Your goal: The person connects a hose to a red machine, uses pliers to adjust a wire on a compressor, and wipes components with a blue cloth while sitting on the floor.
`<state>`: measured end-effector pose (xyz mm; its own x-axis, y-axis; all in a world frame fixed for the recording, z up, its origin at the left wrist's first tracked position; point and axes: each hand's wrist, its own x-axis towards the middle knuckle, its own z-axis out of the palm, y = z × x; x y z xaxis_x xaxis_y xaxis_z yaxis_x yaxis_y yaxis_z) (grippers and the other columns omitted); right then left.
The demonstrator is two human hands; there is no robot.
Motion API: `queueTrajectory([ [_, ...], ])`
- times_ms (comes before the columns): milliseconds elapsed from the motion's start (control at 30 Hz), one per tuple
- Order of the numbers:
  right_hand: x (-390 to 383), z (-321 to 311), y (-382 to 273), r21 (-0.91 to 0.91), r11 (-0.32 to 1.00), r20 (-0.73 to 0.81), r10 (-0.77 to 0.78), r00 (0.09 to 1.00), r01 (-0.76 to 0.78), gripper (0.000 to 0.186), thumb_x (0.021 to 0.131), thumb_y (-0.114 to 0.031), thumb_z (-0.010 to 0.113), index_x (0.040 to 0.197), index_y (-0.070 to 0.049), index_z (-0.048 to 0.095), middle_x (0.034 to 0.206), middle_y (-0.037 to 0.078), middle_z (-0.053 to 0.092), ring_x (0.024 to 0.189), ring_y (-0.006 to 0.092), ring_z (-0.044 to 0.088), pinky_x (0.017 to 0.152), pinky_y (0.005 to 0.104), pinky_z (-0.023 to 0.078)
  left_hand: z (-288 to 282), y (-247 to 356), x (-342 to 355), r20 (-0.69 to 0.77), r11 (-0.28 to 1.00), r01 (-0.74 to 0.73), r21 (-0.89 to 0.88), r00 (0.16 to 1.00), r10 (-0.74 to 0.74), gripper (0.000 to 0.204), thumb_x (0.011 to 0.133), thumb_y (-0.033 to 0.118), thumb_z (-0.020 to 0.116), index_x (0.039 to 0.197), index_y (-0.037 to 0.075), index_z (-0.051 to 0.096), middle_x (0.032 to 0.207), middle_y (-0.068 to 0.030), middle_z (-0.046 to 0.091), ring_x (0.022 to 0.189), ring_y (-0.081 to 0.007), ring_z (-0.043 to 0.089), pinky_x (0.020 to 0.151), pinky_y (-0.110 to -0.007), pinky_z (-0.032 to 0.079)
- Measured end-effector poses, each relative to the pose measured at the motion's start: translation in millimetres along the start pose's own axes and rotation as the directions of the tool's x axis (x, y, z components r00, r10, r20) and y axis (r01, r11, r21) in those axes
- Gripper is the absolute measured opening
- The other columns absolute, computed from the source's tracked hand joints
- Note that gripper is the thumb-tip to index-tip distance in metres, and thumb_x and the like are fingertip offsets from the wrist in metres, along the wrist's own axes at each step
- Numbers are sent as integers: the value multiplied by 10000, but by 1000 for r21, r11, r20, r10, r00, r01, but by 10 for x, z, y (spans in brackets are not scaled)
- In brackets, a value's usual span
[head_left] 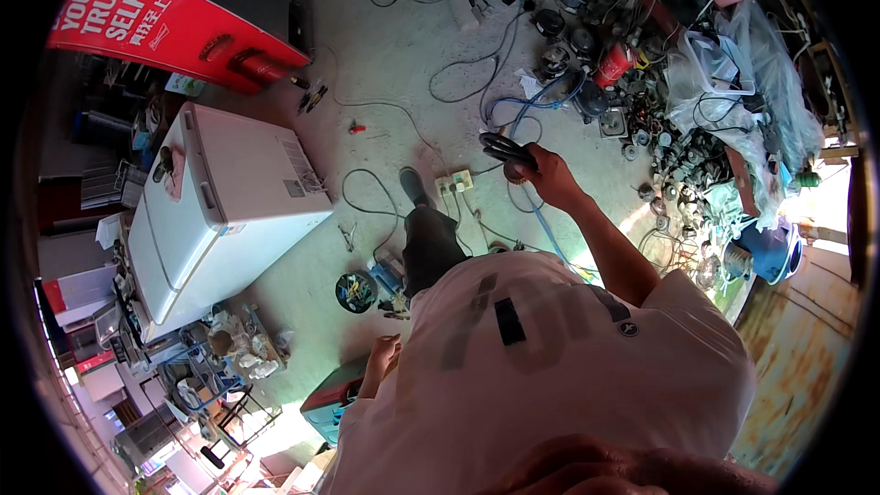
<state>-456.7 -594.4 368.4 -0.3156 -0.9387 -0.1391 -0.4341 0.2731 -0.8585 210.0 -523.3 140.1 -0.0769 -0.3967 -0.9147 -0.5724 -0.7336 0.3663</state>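
My right hand (553, 178) is stretched out over the floor, its fingers closed round a bundle of black cable (507, 148) coiled into loops. Close below that hand, more cable and a blue cord (548, 231) run across the concrete. My left hand (386, 346) hangs low by my side with its fingers curled in, and nothing shows in it. Nearest to it are a round black tub (356, 292) of small tools and a dark green and red case (332, 401). A pale power strip (455, 182) with plugs in it lies by my foot.
A white refrigerator (240, 203) stands at the left, with a red sign panel (183, 23) behind it. Metal parts and motors (660, 151) are heaped on the right, along with a white plastic bin (721, 64). Loose cables (371, 211) cross the floor around my feet.
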Motion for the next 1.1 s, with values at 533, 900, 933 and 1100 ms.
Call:
queueTrajectory([
  [533, 2956, -337, 592, -110, 941, -656, 173, 735, -320, 250, 942, -242, 622, 969, -7, 540, 758, 177, 644, 693, 355, 653, 641, 449, 492, -2082, 7681, 2791, -106, 842, -534, -76, 844, 526, 78, 962, 115, 615, 982, 48, 647, 770, -17, 627, 608, -75, 555, 476, -202, 377],
  [900, 5651, -941, 630, 20, 948, -731, 231, 642, -318, 316, 927, -288, 652, 1018, -3, 553, 842, 231, 646, 829, 431, 638, 718, 478, 475, -1668, 9438, 3941, 231, 926, -377, -26, 899, 373, 68, 960, 136, 613, 928, 78, 629, 714, -24, 623, 563, -105, 566, 451, -248, 418],
  [933, 5958, -1071, 681, 29, 956, -747, 216, 629, -293, 318, 925, -289, 656, 1020, -2, 556, 837, 229, 649, 822, 431, 641, 713, 480, 477, -1594, 9379, 3954, 285, 698, -569, 435, 822, 492, 104, 952, 159, 608, 878, 92, 633, 678, -13, 606, 559, -107, 562, 451, -288, 419],
  [1100, 7106, -1614, 779, 107, 952, -781, 258, 569, -286, 331, 919, -303, 668, 1008, 4, 581, 818, 212, 670, 780, 417, 657, 679, 479, 490, -1554, 9343, 3772, 360, 559, -519, 646, 853, 376, 83, 957, 162, 614, 929, 85, 628, 704, -24, 616, 573, -114, 578, 454, -277, 429],
])
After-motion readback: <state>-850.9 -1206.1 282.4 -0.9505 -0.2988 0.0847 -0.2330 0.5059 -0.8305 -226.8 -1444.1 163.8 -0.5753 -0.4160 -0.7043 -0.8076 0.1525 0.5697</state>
